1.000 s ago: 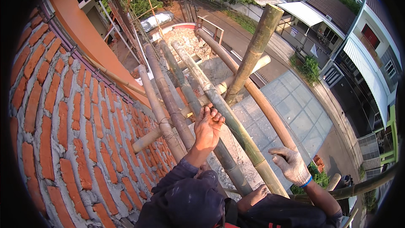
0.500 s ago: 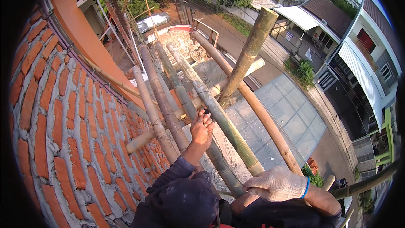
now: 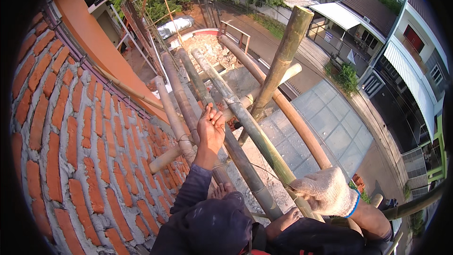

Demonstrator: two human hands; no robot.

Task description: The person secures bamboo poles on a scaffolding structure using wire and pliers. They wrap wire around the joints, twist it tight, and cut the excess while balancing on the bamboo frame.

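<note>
My bare left hand (image 3: 211,128) is raised over a dark bamboo pole (image 3: 243,167), its fingers curled closed; whatever they hold is too small to make out. Just beyond it, a crosswise bamboo pole (image 3: 247,100) passes under the long poles. My right hand (image 3: 325,191), in a white knit glove with a blue cuff, is by the near end of a greenish bamboo pole (image 3: 264,146). Its fingers are pressed together, and what they grip is hidden. A thin dark strand runs between the poles toward the glove. My bare feet (image 3: 221,190) show below, between dark-clothed legs.
A rough brick wall (image 3: 61,146) rises along my left beside an orange column (image 3: 89,42). A thick upright bamboo post (image 3: 283,56) stands ahead on the right. Through gaps between the poles, grey paving (image 3: 325,123) lies far below. Another tan pole (image 3: 302,127) runs on the right.
My left hand has moved left and up from the pole crossing, fingers still curled. The gloved right hand has shifted right and up, beside the greenish pole. The view has shifted slightly.
</note>
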